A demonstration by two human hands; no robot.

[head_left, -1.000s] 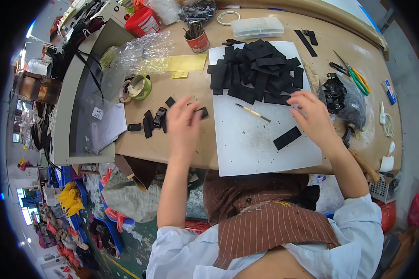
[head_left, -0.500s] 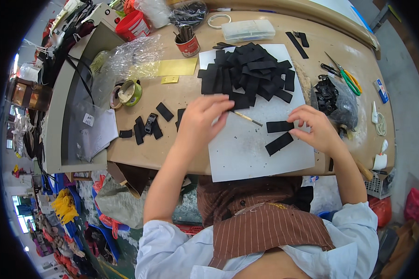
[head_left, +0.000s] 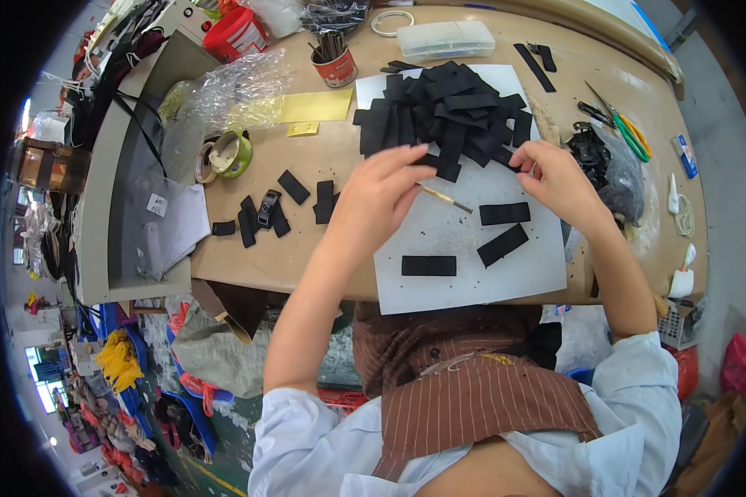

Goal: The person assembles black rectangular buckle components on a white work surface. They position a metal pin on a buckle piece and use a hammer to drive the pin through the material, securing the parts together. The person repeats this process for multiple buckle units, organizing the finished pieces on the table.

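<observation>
Black fabric strips (head_left: 464, 103) lie heaped on a white board (head_left: 506, 286). Fingers stretched out and thumb apart, my left hand (head_left: 381, 186) reaches to the heap's near edge, by a strip that juts out. A thin stick with a dark tip (head_left: 448, 198) lies on the board beside that thumb, one end close to the hand. My right hand (head_left: 555, 178) has its fingertips curled together on the end of a strip (head_left: 502, 157) at the heap's right side. Nearer to me, three separate strips lie flat: one level (head_left: 504, 214), one slanted (head_left: 503, 245), one at lower left (head_left: 428, 265).
Left of the board lie several black strips and a buckle (head_left: 268, 207), tape rolls (head_left: 230, 155) and yellow paper (head_left: 315, 106). Behind stand a red can (head_left: 334, 66) and a clear box (head_left: 445, 40). At right are scissors (head_left: 630, 132) and a bag of black parts (head_left: 609, 170).
A third strip now lies at the board's lower left. My left hand has moved up toward the heap. My right hand has left the two loose strips and reached the heap's right side.
</observation>
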